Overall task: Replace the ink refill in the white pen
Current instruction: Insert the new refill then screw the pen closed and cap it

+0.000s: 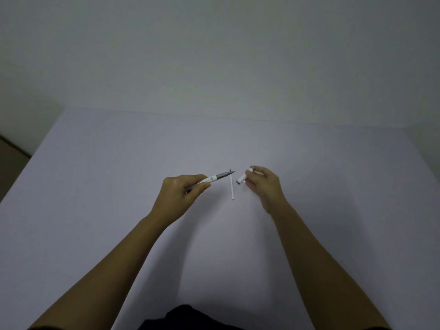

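My left hand [181,190] grips the white pen [215,177] by its barrel. The pen's grey front part and tip point to the right, just above the table. My right hand [263,183] holds a short white cap [242,179] with its dark open end facing left toward the pen tip. Between the two hands a thin white refill [232,186] lies on the table, running roughly away from me, with its dark tip at the far end, close to the pen tip. The rear of the pen is hidden inside my left hand.
The pale table [119,186] spreads wide on all sides of my hands. Its far edge meets a plain wall. A dark floor strip shows past the left edge. Dark clothing sits at the bottom middle.
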Tool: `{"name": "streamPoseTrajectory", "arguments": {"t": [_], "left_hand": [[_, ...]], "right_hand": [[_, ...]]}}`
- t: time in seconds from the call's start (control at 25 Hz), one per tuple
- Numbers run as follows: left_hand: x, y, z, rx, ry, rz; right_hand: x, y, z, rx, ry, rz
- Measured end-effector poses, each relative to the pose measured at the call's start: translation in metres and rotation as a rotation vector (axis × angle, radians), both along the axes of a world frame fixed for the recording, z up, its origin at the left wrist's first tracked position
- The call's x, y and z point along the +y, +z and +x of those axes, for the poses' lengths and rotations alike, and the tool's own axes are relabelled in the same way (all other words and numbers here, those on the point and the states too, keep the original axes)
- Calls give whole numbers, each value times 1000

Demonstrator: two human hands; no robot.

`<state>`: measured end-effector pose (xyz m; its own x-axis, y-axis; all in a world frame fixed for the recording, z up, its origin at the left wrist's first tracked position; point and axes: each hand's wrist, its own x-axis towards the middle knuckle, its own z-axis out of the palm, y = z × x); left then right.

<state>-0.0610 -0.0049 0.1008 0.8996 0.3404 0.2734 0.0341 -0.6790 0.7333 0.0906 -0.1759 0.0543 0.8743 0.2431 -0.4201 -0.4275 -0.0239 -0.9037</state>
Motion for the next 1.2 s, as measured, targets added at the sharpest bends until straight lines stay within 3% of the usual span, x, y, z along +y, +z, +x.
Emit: {"name": "streamPoseTrajectory", "arguments": {"t": [0.12, 0.52, 1.2], "left_hand": [[-1, -3, -2, 2, 34, -67], [-2, -1, 1, -13, 35, -58], [-14, 9, 7, -78, 80, -43]], "right_hand": [[0, 31, 1, -86, 55, 179], [3, 49, -10, -83, 111, 257], [15, 57, -29, -291, 255, 155]]}}
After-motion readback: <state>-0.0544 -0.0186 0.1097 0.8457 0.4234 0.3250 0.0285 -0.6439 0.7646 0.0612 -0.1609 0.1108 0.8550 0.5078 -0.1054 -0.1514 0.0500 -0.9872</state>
